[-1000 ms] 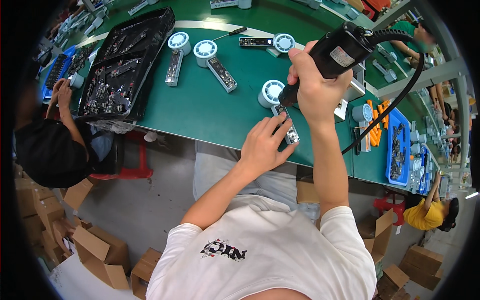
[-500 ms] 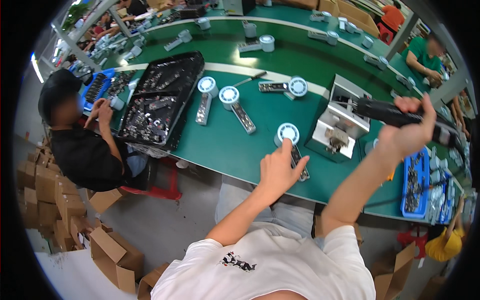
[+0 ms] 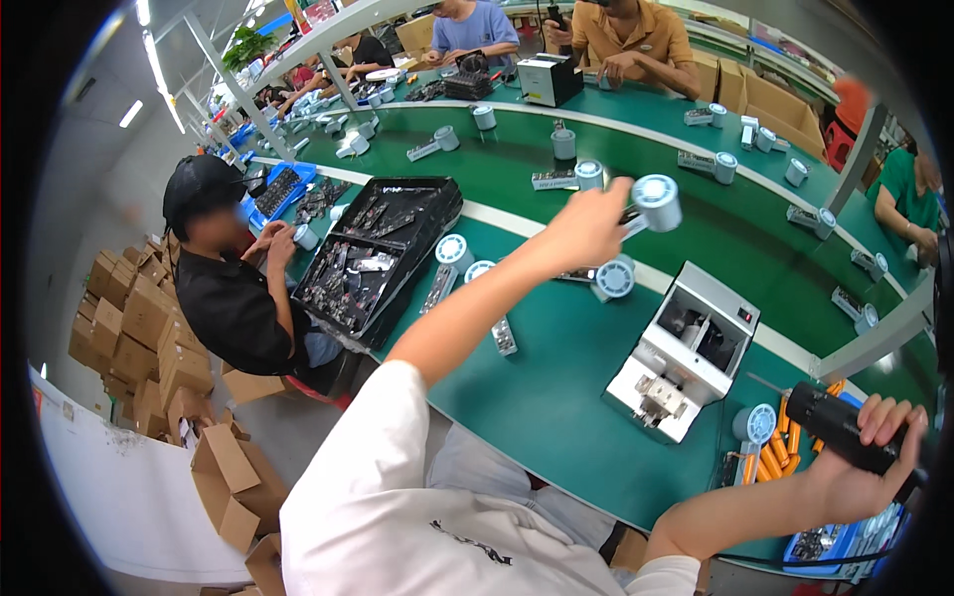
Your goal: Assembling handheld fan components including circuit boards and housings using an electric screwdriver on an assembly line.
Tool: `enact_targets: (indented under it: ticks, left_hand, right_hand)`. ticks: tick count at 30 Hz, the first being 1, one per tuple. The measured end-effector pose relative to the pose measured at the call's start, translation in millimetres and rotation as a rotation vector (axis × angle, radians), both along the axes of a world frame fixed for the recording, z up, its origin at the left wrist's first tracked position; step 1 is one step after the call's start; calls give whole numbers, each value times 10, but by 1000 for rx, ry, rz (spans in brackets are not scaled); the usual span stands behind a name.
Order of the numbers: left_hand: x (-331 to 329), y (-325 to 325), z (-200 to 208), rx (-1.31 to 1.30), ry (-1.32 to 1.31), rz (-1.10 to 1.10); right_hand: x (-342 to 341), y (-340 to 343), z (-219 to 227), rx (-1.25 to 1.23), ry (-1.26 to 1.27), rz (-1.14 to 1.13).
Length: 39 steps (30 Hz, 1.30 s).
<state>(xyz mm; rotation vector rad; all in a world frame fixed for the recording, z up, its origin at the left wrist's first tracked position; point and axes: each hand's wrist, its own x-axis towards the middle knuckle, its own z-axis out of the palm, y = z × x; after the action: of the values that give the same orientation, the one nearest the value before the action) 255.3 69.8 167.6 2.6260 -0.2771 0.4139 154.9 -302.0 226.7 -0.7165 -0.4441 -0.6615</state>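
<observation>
My left hand (image 3: pixel 586 228) reaches out over the table's far side, its fingers closed on a grey device with a round light-blue slotted head (image 3: pixel 656 202). The held device hangs above the edge of the green belt. In my right hand (image 3: pixel 876 452), at the right, is a black electric screwdriver (image 3: pixel 840 425), its thin bit pointing up and left. Between my hands stands a silver metal box (image 3: pixel 686 353), which looks like a screw feeder. Similar devices lie near my left arm, one (image 3: pixel 614 278) just below the hand, another (image 3: pixel 452 253) farther left, partly hidden.
A black tray (image 3: pixel 452 214) of small parts sits on the left, beside a co-worker (image 3: pixel 234 263) in black. The green belt (image 3: pixel 507 164) carries several devices. Orange cylinders (image 3: pixel 773 459), another device (image 3: pixel 755 425) and a blue bin (image 3: pixel 800 551) lie right.
My left hand has picked up the device from the table and carried it forward toward the belt. My right hand has drawn the screwdriver away from the metal box. The view has shifted.
</observation>
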Motion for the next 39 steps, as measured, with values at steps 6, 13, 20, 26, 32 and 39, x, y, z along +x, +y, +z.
enact_targets:
  ticks: [6, 13, 20, 26, 32, 39]
  left_hand:
    - [2029, -422, -1025, 339, 74, -132]
    - [2059, -316, -1064, 127, -71, -406]
    - [1881, 1523, -802, 529, 258, 327]
    - [1724, 1528, -1175, 540, 332, 222]
    - [1326, 1336, -1094, 628, 173, 353]
    - [-18, 618, 14, 261, 30, 250]
  right_hand:
    - [-27, 129, 18, -2, 45, -115]
    - [-5, 90, -27, -47, 76, -197]
    - [64, 63, -48, -39, 27, -119]
    - [32, 80, -72, -13, -4, -65]
    - [-65, 34, -1, -15, 64, -30]
    - [-131, 75, 30, -40, 46, 31]
